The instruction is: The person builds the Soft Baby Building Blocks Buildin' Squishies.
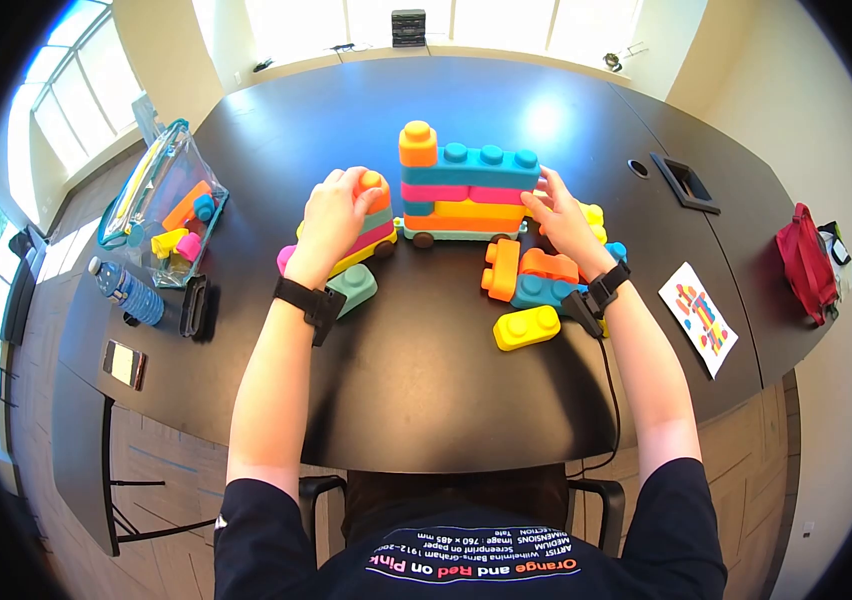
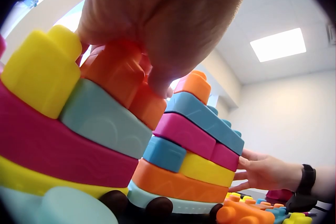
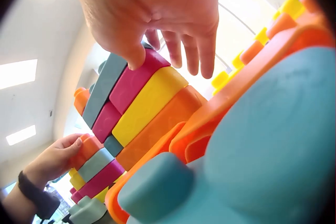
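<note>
Left hand point(image 2: 168, 16) grips orange block point(image 2: 114, 71), relaxed right hand point(image 1: 564, 225) touching stack point(image 1: 468, 192), table edge point(image 1: 446, 463) distant.

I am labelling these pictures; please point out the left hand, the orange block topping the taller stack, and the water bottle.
Left hand point(image 1: 328, 222): head view, back of the hand.
Orange block point(image 1: 418, 152): head view, side below its knob.
Water bottle point(image 1: 130, 293): head view, middle of its body.

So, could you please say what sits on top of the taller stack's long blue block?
An orange block covers one end of the long blue block; three bare studs show beside it. The part beneath the orange block is hidden.
</note>
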The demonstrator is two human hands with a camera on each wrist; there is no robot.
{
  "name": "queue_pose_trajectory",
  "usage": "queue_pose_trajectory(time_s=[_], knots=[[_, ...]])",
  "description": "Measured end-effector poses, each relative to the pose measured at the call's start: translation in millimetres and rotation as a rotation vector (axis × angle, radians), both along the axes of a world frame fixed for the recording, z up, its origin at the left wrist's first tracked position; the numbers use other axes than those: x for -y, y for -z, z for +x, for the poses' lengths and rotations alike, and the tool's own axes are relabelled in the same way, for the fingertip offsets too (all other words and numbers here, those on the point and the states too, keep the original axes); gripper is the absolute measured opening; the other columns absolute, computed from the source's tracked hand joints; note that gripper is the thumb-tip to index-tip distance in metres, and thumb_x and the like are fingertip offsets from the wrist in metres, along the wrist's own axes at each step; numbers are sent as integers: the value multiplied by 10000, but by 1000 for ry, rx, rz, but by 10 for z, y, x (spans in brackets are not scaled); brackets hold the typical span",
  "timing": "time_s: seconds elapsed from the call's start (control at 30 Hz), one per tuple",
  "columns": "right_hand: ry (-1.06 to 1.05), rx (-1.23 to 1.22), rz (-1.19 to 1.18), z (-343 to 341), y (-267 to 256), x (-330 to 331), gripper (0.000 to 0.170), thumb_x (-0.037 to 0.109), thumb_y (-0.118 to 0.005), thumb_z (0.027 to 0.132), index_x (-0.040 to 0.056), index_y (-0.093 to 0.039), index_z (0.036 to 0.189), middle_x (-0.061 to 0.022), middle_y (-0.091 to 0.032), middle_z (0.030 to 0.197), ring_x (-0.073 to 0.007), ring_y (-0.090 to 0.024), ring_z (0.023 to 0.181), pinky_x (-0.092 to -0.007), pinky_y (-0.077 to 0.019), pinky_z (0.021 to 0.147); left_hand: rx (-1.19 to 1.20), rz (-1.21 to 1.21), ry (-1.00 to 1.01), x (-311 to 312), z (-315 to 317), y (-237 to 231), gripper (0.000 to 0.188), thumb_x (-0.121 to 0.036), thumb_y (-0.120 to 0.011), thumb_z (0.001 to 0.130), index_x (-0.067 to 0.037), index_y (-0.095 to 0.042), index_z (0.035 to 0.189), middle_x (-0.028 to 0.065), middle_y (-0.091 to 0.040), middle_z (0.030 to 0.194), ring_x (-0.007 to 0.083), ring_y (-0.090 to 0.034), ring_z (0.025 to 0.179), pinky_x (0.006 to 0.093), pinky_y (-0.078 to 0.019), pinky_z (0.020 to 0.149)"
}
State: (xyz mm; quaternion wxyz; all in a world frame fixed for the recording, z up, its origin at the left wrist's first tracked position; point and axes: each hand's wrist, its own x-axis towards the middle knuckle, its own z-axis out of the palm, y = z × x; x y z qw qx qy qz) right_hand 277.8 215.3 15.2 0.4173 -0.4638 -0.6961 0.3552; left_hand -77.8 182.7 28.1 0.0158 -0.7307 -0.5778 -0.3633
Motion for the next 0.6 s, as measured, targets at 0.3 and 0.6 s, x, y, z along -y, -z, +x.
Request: queue_pose_trajectory(time_s=[0.3,0.6], knots=[[65,79,303,480,-548,991,277,139,-698,1026,-3,-676,1263,-126,-736,1209,-209,-711,1155,-351,-559,1010,-67,376,5,701,206,-347,390,-241,-758,960,-44,-680,1288,140,-700,1277,414,-573,1324,498,-461,1116],[179,530,502,1394,-580,2220,64,43,-715,970,-12,-733,940,-111,-733,838,-267,-724,785,-334,-551,737,105,349,67,1640,275,-314,217,-15,-739,923,-33,-743,1140,135,-744,1179,364,-650,1261,438,-511,1055]])
